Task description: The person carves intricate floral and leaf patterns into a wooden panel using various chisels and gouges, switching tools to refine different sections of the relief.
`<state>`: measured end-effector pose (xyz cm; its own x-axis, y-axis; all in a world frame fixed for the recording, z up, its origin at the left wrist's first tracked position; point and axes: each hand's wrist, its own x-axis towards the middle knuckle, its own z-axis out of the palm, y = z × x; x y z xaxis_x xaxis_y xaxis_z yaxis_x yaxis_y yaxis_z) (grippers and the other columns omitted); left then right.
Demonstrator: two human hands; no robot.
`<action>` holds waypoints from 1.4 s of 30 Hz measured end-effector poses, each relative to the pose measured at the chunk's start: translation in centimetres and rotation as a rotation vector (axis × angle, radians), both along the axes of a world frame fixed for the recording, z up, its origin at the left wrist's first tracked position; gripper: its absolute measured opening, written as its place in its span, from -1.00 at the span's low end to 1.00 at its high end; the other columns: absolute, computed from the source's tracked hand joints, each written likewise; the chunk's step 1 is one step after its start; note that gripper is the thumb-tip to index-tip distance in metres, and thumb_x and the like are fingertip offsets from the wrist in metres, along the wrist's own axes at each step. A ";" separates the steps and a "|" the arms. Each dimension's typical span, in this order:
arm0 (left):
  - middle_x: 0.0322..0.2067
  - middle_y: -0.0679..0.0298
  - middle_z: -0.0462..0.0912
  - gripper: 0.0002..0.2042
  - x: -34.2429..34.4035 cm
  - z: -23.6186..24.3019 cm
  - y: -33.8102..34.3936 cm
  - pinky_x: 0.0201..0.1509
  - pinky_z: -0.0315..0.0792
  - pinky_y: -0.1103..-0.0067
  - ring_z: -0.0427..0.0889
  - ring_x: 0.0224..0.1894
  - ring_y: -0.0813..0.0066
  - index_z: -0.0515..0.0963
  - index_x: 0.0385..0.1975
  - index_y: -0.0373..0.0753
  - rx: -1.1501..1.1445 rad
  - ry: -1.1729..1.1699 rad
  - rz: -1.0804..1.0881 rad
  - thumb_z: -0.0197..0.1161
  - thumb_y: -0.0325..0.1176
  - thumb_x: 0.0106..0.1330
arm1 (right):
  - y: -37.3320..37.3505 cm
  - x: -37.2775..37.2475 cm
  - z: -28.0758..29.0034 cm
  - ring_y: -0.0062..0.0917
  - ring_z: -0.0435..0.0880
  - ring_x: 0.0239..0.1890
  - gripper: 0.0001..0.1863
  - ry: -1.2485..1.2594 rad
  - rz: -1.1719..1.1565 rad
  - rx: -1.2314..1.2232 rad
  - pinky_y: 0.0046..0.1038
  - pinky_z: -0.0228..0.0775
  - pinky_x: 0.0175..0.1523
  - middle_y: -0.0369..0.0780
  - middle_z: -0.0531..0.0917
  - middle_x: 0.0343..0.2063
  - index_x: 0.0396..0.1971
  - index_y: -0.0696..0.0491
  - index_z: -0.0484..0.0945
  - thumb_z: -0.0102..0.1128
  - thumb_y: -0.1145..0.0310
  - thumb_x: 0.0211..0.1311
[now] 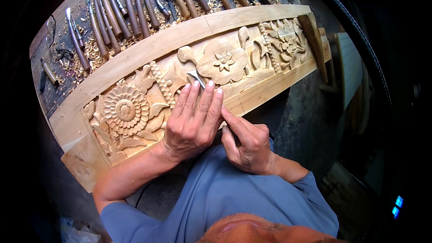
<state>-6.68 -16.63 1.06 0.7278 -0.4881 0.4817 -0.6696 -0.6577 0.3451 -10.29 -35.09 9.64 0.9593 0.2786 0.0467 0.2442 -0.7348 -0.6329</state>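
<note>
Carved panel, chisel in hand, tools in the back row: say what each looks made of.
Panel: pale bare wood, unvarnished by its matt look; grain shows and shavings lie beside it.
Chisel: bright grey blade, likely steel; both the left hand and right hand grip it, hiding the handle.
Row of tools: dark brown handles, apparently wood, with grey metal tips.

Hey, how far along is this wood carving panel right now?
Mostly carved: the sunflower at the left, the small flower in the middle and the leaves at the right stand out in relief on the panel. In hand: the left hand steadies the chisel while the right hand holds its handle, cutting between the two flowers. Left: that patch, and perhaps finer detail; I cannot tell.
</note>
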 end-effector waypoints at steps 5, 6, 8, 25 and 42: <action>0.28 -0.26 0.74 -0.50 0.1 -0.1 0.1 0.47 0.61 -0.03 0.79 0.28 -0.31 0.67 0.32 -0.47 -0.032 0.003 -0.015 0.39 -0.26 0.50 | 0.6 -0.1 -0.3 -0.14 0.86 -0.39 -0.48 -0.017 -0.017 0.032 -0.29 0.69 -0.26 0.07 0.82 -0.30 0.26 0.36 0.69 0.36 0.73 0.25; 0.28 -0.27 0.74 -0.50 0.1 0.0 0.2 0.47 0.61 -0.03 0.78 0.27 -0.32 0.67 0.32 -0.48 -0.036 0.007 -0.020 0.39 -0.26 0.49 | 0.7 -0.1 -0.4 -0.14 0.86 -0.39 -0.48 -0.018 -0.023 0.037 -0.29 0.69 -0.26 0.07 0.82 -0.30 0.25 0.36 0.69 0.36 0.74 0.25; 0.28 -0.30 0.73 -0.50 0.3 0.2 0.2 0.47 0.61 -0.04 0.78 0.28 -0.34 0.66 0.31 -0.49 -0.049 0.014 -0.029 0.40 -0.27 0.49 | 0.7 -0.1 -0.5 -0.14 0.87 -0.39 -0.48 -0.027 -0.029 0.023 -0.29 0.68 -0.26 0.06 0.81 -0.30 0.25 0.35 0.69 0.36 0.74 0.25; 0.29 -0.37 0.70 -0.55 0.3 0.5 0.2 0.48 0.62 -0.05 0.75 0.32 -0.41 0.64 0.26 -0.55 -0.076 0.075 -0.025 0.35 -0.35 0.48 | 1.0 -0.3 -2.5 -0.17 0.87 -0.40 -0.46 -0.098 -0.046 -0.022 -0.29 0.69 -0.27 0.01 0.81 -0.33 0.23 0.32 0.72 0.37 0.77 0.20; 0.24 -0.29 0.77 -0.62 0.5 0.3 0.1 0.45 0.65 -0.01 0.81 0.24 -0.33 0.73 0.17 -0.47 -0.129 0.072 -0.014 0.38 -0.34 0.47 | 0.8 0.5 -0.1 -0.15 0.89 -0.38 -0.48 -0.018 0.002 -0.046 -0.31 0.71 -0.25 0.05 0.83 -0.30 0.22 0.34 0.71 0.38 0.75 0.20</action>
